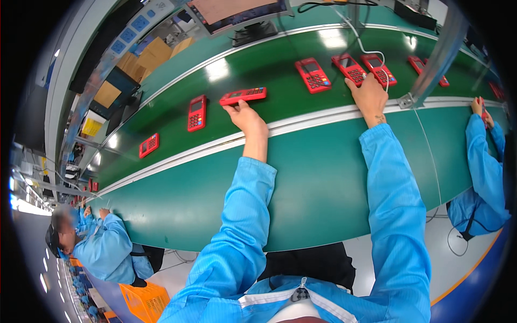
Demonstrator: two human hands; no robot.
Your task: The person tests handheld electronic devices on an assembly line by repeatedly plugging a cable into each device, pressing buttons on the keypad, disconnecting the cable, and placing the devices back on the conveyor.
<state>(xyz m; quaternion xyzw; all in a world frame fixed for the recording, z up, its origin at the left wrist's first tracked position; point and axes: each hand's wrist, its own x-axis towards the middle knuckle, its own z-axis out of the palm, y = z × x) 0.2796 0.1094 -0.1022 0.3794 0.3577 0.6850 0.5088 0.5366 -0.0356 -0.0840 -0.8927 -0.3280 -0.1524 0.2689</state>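
Note:
My left hand [247,117] reaches out over the green conveyor belt [253,70] and grips the near edge of a red handheld payment terminal [243,96], which lies crosswise. My right hand [369,91] rests further right on the belt, fingers on another red terminal [350,69] and close to a third red terminal [378,69] with a white cable [360,40] running to it. More red terminals lie spaced along the belt, one [197,113] left of my left hand and one [312,75] between my hands. Both my arms wear blue sleeves.
A green worktable [323,183] lies between me and the belt. A person in blue sits at my left [105,250], another at my right [484,177]. A monitor [237,13] stands beyond the belt. An orange crate [142,301] sits on the floor. A metal post [436,59] rises right.

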